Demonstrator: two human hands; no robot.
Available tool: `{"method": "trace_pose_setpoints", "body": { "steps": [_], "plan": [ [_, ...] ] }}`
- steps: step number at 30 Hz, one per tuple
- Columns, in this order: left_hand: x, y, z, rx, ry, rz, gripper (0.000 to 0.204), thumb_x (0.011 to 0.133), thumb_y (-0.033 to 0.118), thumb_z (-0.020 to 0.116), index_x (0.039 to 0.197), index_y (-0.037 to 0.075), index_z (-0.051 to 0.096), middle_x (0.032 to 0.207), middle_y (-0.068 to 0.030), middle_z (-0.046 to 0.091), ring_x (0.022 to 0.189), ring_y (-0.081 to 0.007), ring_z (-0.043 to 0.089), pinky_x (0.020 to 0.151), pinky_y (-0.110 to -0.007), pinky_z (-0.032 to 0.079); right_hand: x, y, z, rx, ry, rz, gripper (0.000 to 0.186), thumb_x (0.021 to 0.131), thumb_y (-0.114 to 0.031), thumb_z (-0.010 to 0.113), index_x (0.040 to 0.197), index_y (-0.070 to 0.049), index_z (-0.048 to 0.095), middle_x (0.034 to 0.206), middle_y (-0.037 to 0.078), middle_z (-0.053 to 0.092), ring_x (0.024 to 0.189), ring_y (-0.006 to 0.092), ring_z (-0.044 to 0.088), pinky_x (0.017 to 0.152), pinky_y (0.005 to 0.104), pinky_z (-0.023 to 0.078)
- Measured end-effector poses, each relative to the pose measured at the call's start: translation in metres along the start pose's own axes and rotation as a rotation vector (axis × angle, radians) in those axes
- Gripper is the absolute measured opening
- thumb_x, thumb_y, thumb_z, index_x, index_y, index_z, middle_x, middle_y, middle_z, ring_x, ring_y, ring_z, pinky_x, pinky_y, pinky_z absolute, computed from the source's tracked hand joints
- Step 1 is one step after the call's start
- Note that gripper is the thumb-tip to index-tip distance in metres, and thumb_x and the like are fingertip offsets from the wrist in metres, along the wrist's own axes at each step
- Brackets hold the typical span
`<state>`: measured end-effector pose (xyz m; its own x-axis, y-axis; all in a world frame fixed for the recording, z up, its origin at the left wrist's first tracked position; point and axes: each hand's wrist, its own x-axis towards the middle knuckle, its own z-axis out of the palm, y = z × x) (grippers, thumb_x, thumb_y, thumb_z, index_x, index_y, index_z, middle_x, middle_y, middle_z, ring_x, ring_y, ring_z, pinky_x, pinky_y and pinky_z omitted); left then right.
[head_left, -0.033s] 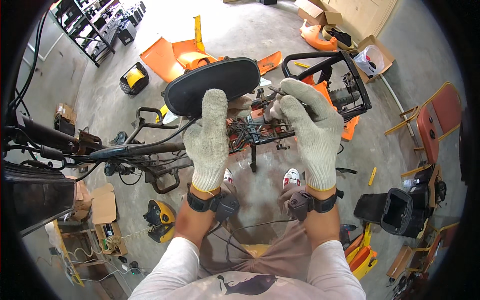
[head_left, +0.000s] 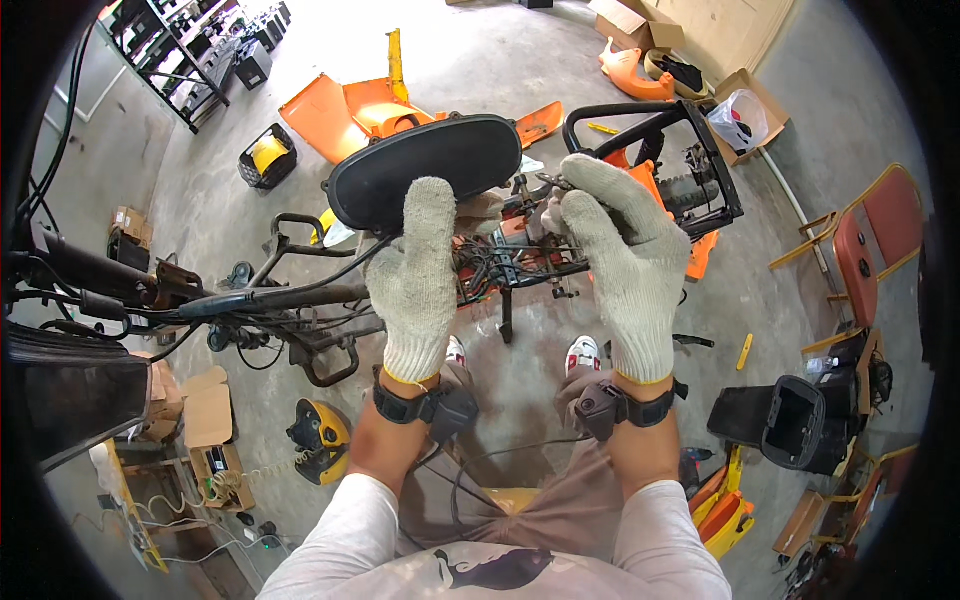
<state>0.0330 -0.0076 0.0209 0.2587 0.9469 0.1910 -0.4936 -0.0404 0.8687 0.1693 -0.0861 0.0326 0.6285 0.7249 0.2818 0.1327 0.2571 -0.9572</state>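
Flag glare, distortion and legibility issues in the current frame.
Head view: floor washed out near the top centre; head view: fisheye bending toward a black rim; head view: knit texture readable on left hand and right hand; head view: metal piece at the right fingertips too small to identify.

Rough, matt knitted cloth covered my left hand (head_left: 415, 280) and right hand (head_left: 632, 255). The black panel (head_left: 425, 165) in my left grip looked like smooth, matt plastic; the small part (head_left: 552, 181) in my right, dull metal. Toward eleven o'clock, the orange panels (head_left: 325, 118) were glossy plastic; toward one, the carton (head_left: 625, 30) was matt cardboard; toward two, the bag (head_left: 735, 115) was thin, crinkled plastic.
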Motion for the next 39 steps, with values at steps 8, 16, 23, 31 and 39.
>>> {"method": "trace_pose_setpoints", "body": {
  "steps": [8,16,23,31,39],
  "plan": [
    [-0.002,-0.009,-0.011,0.188,0.031,0.093,0.042,0.101,0.029,0.059,0.103,-0.012,0.065,0.094,-0.0211,0.072,0.082,-0.0275,0.072,0.077,-0.037,0.058,-0.014,-0.018,-0.002,-0.228,-0.028,-0.152,0.023,0.09,-0.008,0.071,0.113,-0.003,0.072,0.099,0.007,0.075,0.084,0.0089,0.068,0.077,0.0253,0.054],
    [-0.008,0.002,-0.008,0.176,-0.073,0.04,0.033,0.096,0.029,0.068,0.107,-0.002,0.071,0.095,-0.0109,0.075,0.083,-0.0153,0.072,0.067,-0.028,0.057,-0.012,-0.012,0.001,-0.302,-0.059,-0.218,0.023,0.09,-0.01,0.071,0.112,-0.003,0.072,0.098,0.009,0.075,0.082,0.0113,0.069,0.074,0.0267,0.055],
    [-0.009,0.005,-0.006,0.204,-0.034,0.048,0.034,0.094,0.032,0.069,0.105,0.0,0.071,0.091,-0.0101,0.075,0.077,-0.016,0.073,0.064,-0.03,0.059,-0.013,-0.012,0.003,-0.292,-0.073,-0.233,0.022,0.09,-0.01,0.071,0.111,-0.004,0.072,0.094,0.01,0.075,0.078,0.0132,0.07,0.07,0.0278,0.054],
    [-0.01,-0.002,-0.001,-0.059,0.053,0.076,0.022,0.09,0.014,0.075,0.104,-0.002,0.071,0.09,-0.0121,0.075,0.076,-0.0141,0.072,0.065,-0.027,0.06,-0.013,-0.01,0.004,-0.321,-0.08,-0.262,0.023,0.09,-0.009,0.071,0.113,-0.004,0.071,0.093,0.011,0.075,0.077,0.0141,0.07,0.07,0.0277,0.054],
    [-0.007,0.0,-0.004,0.041,0.026,0.089,0.024,0.089,0.013,0.076,0.107,-0.003,0.07,0.09,-0.0109,0.074,0.074,-0.0134,0.071,0.065,-0.027,0.058,-0.013,-0.012,0.003,-0.378,-0.154,-0.323,0.025,0.089,-0.009,0.071,0.114,-0.005,0.071,0.095,0.015,0.074,0.078,0.0183,0.072,0.069,0.0295,0.055]
  ]
}}
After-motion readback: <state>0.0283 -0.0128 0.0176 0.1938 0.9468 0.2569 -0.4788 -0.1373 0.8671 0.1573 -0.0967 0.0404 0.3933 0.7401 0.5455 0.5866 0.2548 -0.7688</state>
